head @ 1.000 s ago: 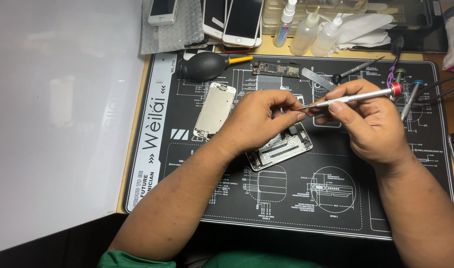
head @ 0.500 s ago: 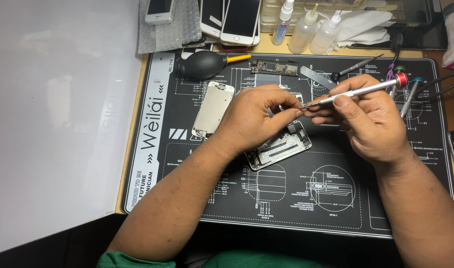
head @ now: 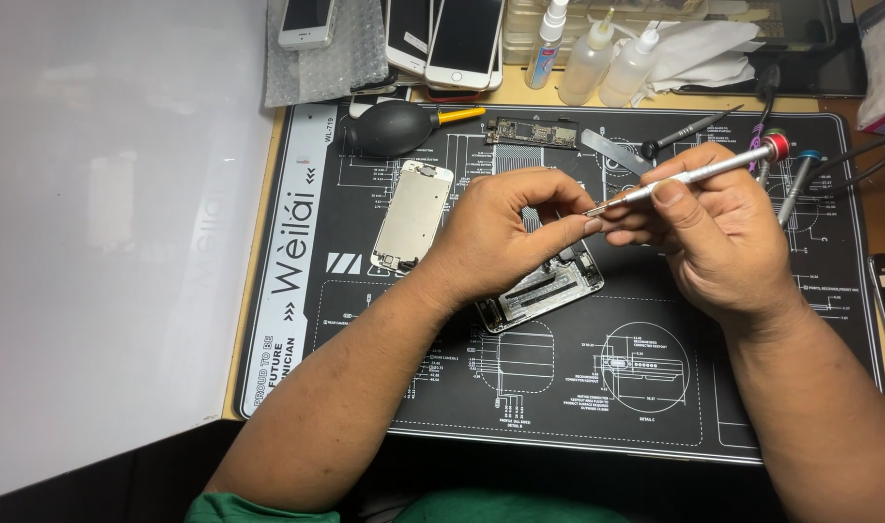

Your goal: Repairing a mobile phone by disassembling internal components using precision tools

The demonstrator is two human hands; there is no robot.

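Scene brightly and evenly lit from above. Strong glare seen on white panel (head: 113,223) at left, washed out almost to blank. Soft shadows cast under left hand (head: 505,232) and right hand (head: 718,237) onto black work mat (head: 656,407). Mat print rendered sharp at centre. Bottles (head: 597,63) at top edge slightly soft. Bottom edge dim. Slight wide-angle bending noted at frame edges.

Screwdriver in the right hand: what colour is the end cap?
Red, on a silver screwdriver held by the right hand; the head view shows it.
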